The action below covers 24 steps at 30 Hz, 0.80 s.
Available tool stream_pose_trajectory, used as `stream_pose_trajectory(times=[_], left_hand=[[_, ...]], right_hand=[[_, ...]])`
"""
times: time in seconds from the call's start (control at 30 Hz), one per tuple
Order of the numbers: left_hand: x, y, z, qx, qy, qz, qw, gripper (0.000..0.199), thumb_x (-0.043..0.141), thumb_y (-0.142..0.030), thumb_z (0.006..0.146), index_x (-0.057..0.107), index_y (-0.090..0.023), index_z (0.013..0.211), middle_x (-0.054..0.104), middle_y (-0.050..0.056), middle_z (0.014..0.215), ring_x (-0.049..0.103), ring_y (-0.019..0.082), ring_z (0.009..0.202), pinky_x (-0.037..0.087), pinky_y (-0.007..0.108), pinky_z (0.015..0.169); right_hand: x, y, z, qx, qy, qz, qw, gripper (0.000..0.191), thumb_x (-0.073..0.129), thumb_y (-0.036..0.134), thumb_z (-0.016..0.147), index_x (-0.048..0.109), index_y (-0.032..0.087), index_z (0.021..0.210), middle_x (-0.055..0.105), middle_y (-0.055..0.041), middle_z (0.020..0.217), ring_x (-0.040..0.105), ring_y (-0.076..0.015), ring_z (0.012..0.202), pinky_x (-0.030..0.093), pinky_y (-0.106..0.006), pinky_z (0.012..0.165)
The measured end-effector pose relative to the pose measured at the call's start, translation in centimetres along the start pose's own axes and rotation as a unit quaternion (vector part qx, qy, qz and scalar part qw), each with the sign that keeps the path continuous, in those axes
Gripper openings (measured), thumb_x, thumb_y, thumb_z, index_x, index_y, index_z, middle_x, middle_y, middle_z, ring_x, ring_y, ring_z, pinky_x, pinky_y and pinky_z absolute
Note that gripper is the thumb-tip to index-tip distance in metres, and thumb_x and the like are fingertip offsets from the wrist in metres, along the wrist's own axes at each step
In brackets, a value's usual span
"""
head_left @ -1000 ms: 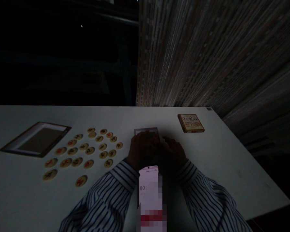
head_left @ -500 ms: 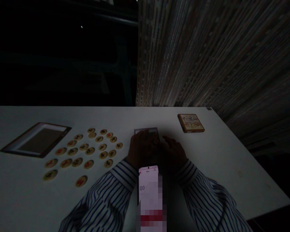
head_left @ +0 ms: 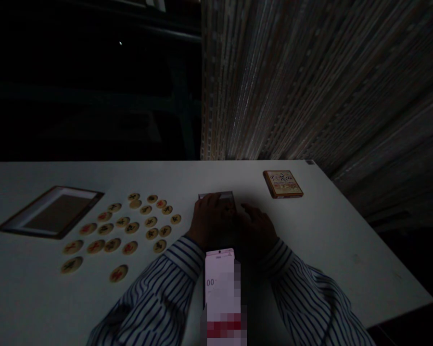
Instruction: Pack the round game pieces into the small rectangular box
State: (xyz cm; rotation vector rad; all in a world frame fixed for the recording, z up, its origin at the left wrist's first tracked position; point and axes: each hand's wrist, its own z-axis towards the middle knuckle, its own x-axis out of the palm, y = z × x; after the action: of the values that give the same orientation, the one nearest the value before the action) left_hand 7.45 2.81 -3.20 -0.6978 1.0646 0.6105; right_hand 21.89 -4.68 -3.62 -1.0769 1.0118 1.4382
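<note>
My left hand (head_left: 210,218) reaches over a small grey-rimmed tray (head_left: 231,194) at the middle of the table, and its fingertips are lost in shadow. Close by on the right is my right hand (head_left: 257,227), its fingers bent toward the tray; the dark hides whatever is between the two hands. A lit phone (head_left: 220,283) lies below them, between my striped sleeves. Round wooden pieces (head_left: 132,227) with red or black characters are spread on the table left of my left hand.
An open box lid or tray (head_left: 57,211) lies at the far left of the white table (head_left: 310,269). A printed box (head_left: 283,184) sits at the back right. Behind the table hangs a string curtain (head_left: 260,86).
The view has shifted slightly, so the table items appear a little further left. Both hands stay over the tray in nearly the same pose.
</note>
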Motion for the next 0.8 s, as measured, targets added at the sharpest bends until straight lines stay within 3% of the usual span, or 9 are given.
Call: stream_pose_trajectory(times=[0.47,0.67,0.8], left_hand=[[-1.0,0.1,-0.5,0.0,-0.011,-0.005,1.0,0.03,0.044,-0.03,0.078,0.055,-0.022,0.105,0.048,0.008,0.118,0.04,0.025,0.106,0.034,0.043,0.086],[-2.3,0.8,-3.1,-0.038,-0.037,-0.024,0.998,0.034,0.044,-0.024,0.077,0.05,-0.015,0.11,0.048,0.012,0.116,0.044,0.025,0.103,0.039,0.04,0.085],[-1.7,1.6,-5.8,-0.085,-0.07,-0.055,0.992,0.035,0.041,-0.022,0.078,0.049,-0.01,0.109,0.047,0.016,0.115,0.043,0.025,0.107,0.038,0.039,0.091]], right_hand=[[0.1,-0.4,-0.2,0.0,-0.014,0.014,1.0,0.032,0.042,0.029,0.08,0.053,0.023,0.109,0.047,-0.0087,0.121,0.046,-0.021,0.1,0.038,-0.032,0.075],[1.1,-0.8,-0.5,-0.01,-0.035,0.065,0.997,0.031,0.038,0.024,0.081,0.052,0.017,0.107,0.058,-0.0088,0.104,0.051,-0.0169,0.093,0.041,-0.029,0.077],[1.9,-0.9,-0.8,-0.029,-0.055,0.09,0.994,0.034,0.036,0.024,0.081,0.05,0.014,0.11,0.059,-0.0093,0.103,0.051,-0.0169,0.092,0.042,-0.029,0.078]])
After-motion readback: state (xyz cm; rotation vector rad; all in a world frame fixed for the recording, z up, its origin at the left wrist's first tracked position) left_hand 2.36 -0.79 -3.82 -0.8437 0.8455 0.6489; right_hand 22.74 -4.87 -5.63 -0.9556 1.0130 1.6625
